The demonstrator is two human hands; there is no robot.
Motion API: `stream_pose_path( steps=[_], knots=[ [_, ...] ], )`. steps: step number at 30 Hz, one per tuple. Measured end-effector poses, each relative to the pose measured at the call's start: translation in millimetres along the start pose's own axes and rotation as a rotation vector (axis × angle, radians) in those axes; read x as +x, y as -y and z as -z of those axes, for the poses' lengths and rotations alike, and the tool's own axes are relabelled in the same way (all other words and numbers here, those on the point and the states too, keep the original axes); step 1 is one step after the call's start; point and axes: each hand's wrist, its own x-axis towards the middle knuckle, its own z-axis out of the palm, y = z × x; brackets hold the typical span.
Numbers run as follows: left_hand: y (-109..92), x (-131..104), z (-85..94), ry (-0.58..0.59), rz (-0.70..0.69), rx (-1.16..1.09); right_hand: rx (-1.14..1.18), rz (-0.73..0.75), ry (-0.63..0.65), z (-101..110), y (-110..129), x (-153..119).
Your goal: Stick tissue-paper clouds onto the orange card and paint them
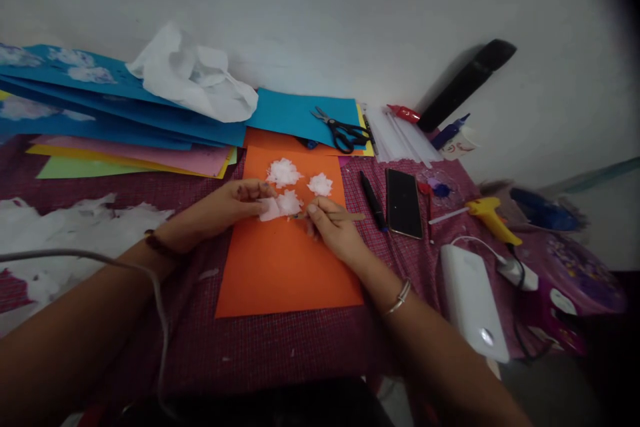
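An orange sheet of paper lies on the table, bearing white tissue tufts: one at the upper left, one at the right and one lower down. My left hand pinches a small piece of white tissue at the lower tuft's left side. In my right hand is a thin tan stick, held between thumb and fingers, its tip pointing left at the lower tuft. Whether the tip touches the tissue I cannot tell.
Scissors rest on blue paper behind the orange sheet. A black marker, a phone, a yellow glue gun and a white power bank lie to the right. Crumpled white tissue sits on stacked blue sheets. A grey cable crosses my left forearm.
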Motion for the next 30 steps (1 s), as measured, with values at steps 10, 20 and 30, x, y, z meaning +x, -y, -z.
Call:
stream_pose_path(
  steps=[10, 20, 30],
  knots=[
    [16.3, -0.8, -31.7, -0.104, -0.206, 0.438, 0.023, -0.006, -0.090, 6.1, 7.9, -1.6],
    [13.8, 9.2, -27.0, -0.069, -0.121, 0.190, 0.077, 0.024, -0.053, -2.8, 11.7, -5.8],
    [14.9, 7.6, -25.7, -0.130, -0.114, 0.209, -0.092, 0.004, -0.024, -6.5, 3.0, -4.4]
  ],
)
